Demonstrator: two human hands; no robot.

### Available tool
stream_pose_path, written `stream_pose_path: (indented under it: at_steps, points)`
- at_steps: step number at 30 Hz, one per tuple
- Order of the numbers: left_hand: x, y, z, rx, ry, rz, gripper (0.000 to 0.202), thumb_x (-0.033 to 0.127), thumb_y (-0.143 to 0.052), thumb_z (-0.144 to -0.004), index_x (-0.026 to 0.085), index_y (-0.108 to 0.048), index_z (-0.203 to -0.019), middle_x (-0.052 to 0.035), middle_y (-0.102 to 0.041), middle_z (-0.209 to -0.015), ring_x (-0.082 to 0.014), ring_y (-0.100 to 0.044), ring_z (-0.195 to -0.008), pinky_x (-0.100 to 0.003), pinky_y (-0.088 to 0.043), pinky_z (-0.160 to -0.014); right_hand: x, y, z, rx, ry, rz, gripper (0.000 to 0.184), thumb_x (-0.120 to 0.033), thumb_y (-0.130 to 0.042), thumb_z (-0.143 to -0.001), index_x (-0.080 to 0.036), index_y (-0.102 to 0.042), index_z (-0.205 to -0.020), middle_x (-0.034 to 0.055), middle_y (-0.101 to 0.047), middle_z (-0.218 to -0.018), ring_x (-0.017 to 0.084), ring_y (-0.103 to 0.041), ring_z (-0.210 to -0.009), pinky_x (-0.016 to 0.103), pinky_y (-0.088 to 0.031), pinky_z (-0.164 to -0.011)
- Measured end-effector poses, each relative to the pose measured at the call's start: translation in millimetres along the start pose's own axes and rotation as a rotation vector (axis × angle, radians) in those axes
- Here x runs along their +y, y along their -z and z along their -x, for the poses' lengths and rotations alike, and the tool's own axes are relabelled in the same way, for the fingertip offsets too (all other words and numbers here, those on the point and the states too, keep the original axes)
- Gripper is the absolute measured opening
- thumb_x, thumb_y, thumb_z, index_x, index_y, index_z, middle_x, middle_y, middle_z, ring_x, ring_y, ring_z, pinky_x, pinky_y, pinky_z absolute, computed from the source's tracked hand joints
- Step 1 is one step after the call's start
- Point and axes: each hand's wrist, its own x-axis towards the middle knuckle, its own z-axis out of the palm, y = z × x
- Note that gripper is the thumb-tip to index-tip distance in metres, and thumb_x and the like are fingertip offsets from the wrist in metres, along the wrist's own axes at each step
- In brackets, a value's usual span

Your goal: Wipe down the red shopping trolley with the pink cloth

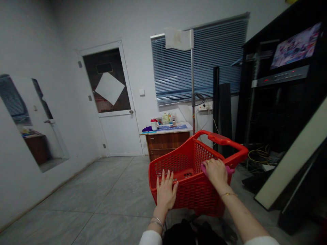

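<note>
A red plastic shopping basket point(186, 163) on a trolley frame stands just in front of me, its handle point(219, 139) raised at the far side. My left hand point(166, 190) rests flat on the basket's near rim, fingers spread and holding nothing. My right hand point(216, 173) is closed on a pink cloth point(228, 170) and presses it against the inner right wall of the basket. Nothing shows inside the basket itself.
A wooden desk point(167, 141) with bottles and a cup stands against the far wall by a white door point(112, 102). A pole with a white cloth point(192, 85) rises behind the basket. A black rack point(281, 102) with cables on the floor fills the right side. Grey tiled floor point(102, 197) lies to the left.
</note>
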Motion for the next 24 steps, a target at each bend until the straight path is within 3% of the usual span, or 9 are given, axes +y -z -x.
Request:
stream_pose_path:
  at_steps: [5,7,9,14,16,18,20,22,24]
  points:
    - [-2.0,2.4,0.2,-0.025,0.006,-0.005,0.054,0.051,-0.024,-0.101,0.032,-0.032,-0.15,0.0031,-0.032,-0.158,-0.0237,-0.015,-0.15,-0.054,-0.023,-0.12,-102.2,-17.0,37.0,0.008,0.121,-0.143,0.025,-0.026,-0.051,-0.095,-0.021,-0.07,-0.08,0.0044,-0.067,-0.077,0.019,-0.058,-0.079,0.035,-0.034,-0.094]
    - [-5.7,4.1,0.5,-0.022,-0.007,-0.008,0.053,0.05,-0.025,-0.101,0.032,-0.032,-0.15,0.0027,-0.032,-0.158,-0.0233,-0.015,-0.15,-0.053,-0.023,-0.12,-113.6,-18.4,40.9,-0.013,0.174,-0.201,0.025,-0.027,-0.05,-0.096,-0.022,-0.07,-0.082,0.0033,-0.067,-0.08,0.018,-0.059,-0.081,0.033,-0.033,-0.096]
    - [-8.7,5.3,0.2,-0.017,-0.016,-0.012,0.053,0.048,-0.026,-0.101,0.031,-0.033,-0.15,0.0021,-0.032,-0.158,-0.0233,-0.015,-0.15,-0.052,-0.023,-0.12,-92.3,-15.4,33.6,-0.045,0.2,-0.194,0.027,-0.028,-0.049,-0.097,-0.022,-0.07,-0.081,0.0024,-0.068,-0.08,0.017,-0.059,-0.079,0.033,-0.032,-0.096]
    - [-5.9,3.2,-1.9,-0.012,-0.005,-0.021,0.052,0.047,-0.028,-0.101,0.031,-0.034,-0.15,0.0009,-0.033,-0.158,-0.0242,-0.015,-0.15,-0.053,-0.022,-0.121,16.7,-2.4,-3.3,-0.047,0.102,-0.025,0.031,-0.033,-0.045,-0.098,-0.021,-0.071,-0.085,0.0034,-0.068,-0.082,0.017,-0.058,-0.08,0.035,-0.029,-0.098]
    - [-2.3,1.7,-1.9,-0.007,0.001,-0.016,0.053,0.048,-0.028,-0.101,0.031,-0.033,-0.15,0.0011,-0.033,-0.158,-0.0244,-0.013,-0.15,-0.054,-0.021,-0.121,29.4,-1.4,-7.8,-0.004,0.038,0.024,0.033,-0.034,-0.044,-0.099,-0.02,-0.071,-0.087,0.0041,-0.068,-0.082,0.018,-0.058,-0.08,0.035,-0.03,-0.098]
    - [0.5,1.3,-1.4,-0.007,0.006,-0.004,0.053,0.049,-0.028,-0.101,0.032,-0.033,-0.15,0.0015,-0.032,-0.158,-0.0245,-0.013,-0.15,-0.055,-0.02,-0.121,9.2,-4.6,-0.8,0.043,-0.019,0.044,0.033,-0.031,-0.044,-0.099,-0.018,-0.071,-0.085,0.0057,-0.067,-0.081,0.019,-0.057,-0.079,0.037,-0.031,-0.096]
    - [1.5,2.2,-0.7,-0.012,0.006,0.007,0.054,0.05,-0.026,-0.101,0.031,-0.033,-0.15,0.0021,-0.032,-0.158,-0.0242,-0.014,-0.15,-0.055,-0.02,-0.121,-33.9,-10.2,14.5,0.068,-0.023,0.019,0.032,-0.027,-0.045,-0.098,-0.018,-0.07,-0.08,0.0063,-0.066,-0.077,0.02,-0.056,-0.078,0.037,-0.033,-0.093]
    - [0.5,4.0,-0.1,-0.019,0.008,0.009,0.054,0.051,-0.025,-0.101,0.031,-0.033,-0.15,0.0025,-0.032,-0.158,-0.0239,-0.015,-0.15,-0.054,-0.02,-0.121,-79.5,-15.5,30.7,0.055,0.058,-0.051,0.028,-0.026,-0.049,-0.096,-0.021,-0.069,-0.077,0.0041,-0.065,-0.075,0.019,-0.056,-0.077,0.035,-0.034,-0.091]
    - [-1.9,5.8,0.2,-0.021,0.01,0.003,0.054,0.051,-0.025,-0.101,0.031,-0.034,-0.15,0.0026,-0.032,-0.158,-0.0237,-0.016,-0.15,-0.054,-0.021,-0.121,-106.5,-18.2,40.2,0.037,0.141,-0.153,0.024,-0.027,-0.052,-0.095,-0.022,-0.069,-0.079,0.003,-0.066,-0.077,0.019,-0.057,-0.079,0.033,-0.034,-0.091]
